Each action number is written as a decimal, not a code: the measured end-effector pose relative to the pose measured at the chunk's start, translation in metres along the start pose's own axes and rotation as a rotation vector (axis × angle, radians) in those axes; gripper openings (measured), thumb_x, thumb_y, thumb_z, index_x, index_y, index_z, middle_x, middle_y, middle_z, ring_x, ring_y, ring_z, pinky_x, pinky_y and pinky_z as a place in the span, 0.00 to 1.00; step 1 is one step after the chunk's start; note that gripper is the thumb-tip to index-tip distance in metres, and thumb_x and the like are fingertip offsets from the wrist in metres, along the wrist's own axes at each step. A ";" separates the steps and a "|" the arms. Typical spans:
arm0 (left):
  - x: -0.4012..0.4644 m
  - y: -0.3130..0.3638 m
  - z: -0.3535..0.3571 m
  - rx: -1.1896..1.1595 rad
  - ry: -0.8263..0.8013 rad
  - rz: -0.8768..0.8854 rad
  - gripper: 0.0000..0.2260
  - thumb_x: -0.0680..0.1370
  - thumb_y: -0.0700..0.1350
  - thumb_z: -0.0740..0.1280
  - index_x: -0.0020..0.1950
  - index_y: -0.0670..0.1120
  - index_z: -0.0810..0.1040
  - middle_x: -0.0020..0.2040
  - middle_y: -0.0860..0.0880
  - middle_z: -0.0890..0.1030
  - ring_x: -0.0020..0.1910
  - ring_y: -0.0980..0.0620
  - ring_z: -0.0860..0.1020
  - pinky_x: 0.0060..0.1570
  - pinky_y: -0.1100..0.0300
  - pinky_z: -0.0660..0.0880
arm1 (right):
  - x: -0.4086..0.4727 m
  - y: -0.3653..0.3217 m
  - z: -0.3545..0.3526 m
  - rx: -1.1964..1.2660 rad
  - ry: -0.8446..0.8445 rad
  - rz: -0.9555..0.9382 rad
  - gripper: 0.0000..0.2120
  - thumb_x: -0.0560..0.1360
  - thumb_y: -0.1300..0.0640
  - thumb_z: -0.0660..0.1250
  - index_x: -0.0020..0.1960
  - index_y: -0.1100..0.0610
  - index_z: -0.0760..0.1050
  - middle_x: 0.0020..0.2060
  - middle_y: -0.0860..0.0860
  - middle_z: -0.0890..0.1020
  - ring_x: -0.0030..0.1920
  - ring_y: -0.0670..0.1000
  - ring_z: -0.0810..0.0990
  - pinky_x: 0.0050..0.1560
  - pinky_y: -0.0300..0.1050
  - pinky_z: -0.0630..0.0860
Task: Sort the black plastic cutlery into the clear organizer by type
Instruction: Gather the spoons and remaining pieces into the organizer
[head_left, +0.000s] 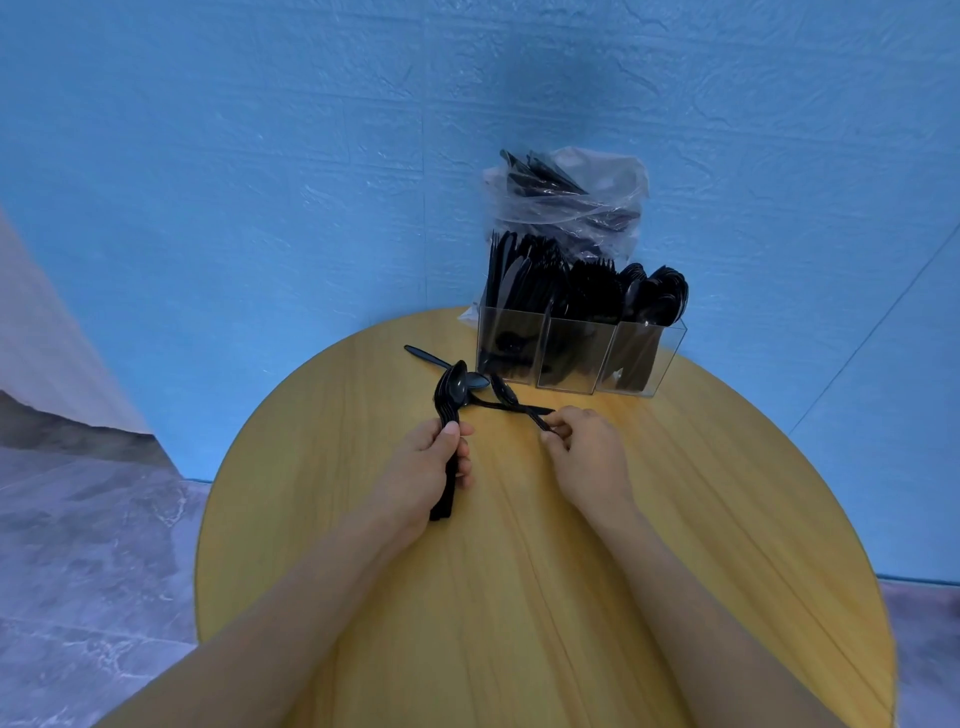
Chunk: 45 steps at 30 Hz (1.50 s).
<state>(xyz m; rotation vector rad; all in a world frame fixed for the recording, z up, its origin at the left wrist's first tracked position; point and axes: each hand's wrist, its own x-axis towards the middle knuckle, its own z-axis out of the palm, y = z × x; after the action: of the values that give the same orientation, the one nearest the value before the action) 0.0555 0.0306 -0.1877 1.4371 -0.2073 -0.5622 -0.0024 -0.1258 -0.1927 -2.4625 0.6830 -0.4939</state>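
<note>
Resting on a round wooden table (675, 519) by a blue wall (260, 182), left hand (421, 467) grips spoons (451, 395), right hand (587, 452) pinches one.

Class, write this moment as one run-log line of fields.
left hand: grips spoon stack | right hand: pinches loose piece's handle on table | organizer: three compartments filled | bag: behind organizer

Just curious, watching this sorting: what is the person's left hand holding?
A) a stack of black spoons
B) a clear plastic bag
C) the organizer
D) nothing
A: the left hand grips a stack of black spoons, bowls pointing toward the clear organizer.
</note>
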 end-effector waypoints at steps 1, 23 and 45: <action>0.001 0.000 0.002 -0.024 0.007 -0.004 0.11 0.83 0.42 0.54 0.51 0.41 0.74 0.36 0.48 0.71 0.34 0.54 0.72 0.34 0.62 0.73 | -0.002 -0.004 -0.002 0.095 0.013 0.009 0.10 0.78 0.59 0.64 0.58 0.57 0.77 0.47 0.48 0.78 0.44 0.44 0.72 0.38 0.28 0.65; 0.008 0.003 0.042 0.011 -0.005 0.089 0.11 0.83 0.41 0.54 0.59 0.37 0.72 0.50 0.38 0.79 0.44 0.50 0.80 0.39 0.61 0.77 | -0.034 -0.029 0.007 0.396 0.115 -0.089 0.18 0.77 0.60 0.64 0.66 0.48 0.74 0.34 0.48 0.74 0.35 0.42 0.69 0.38 0.29 0.67; 0.022 0.019 -0.028 -0.130 0.145 -0.030 0.10 0.83 0.41 0.53 0.48 0.40 0.71 0.35 0.46 0.68 0.32 0.53 0.67 0.33 0.60 0.70 | 0.030 -0.040 0.021 -0.052 -0.215 -0.234 0.16 0.79 0.54 0.62 0.66 0.53 0.72 0.61 0.51 0.73 0.64 0.51 0.66 0.66 0.44 0.64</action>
<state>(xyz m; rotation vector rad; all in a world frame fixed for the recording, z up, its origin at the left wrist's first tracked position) 0.0922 0.0450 -0.1776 1.3496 -0.0331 -0.4850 0.0459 -0.1049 -0.1809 -2.6106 0.3267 -0.2934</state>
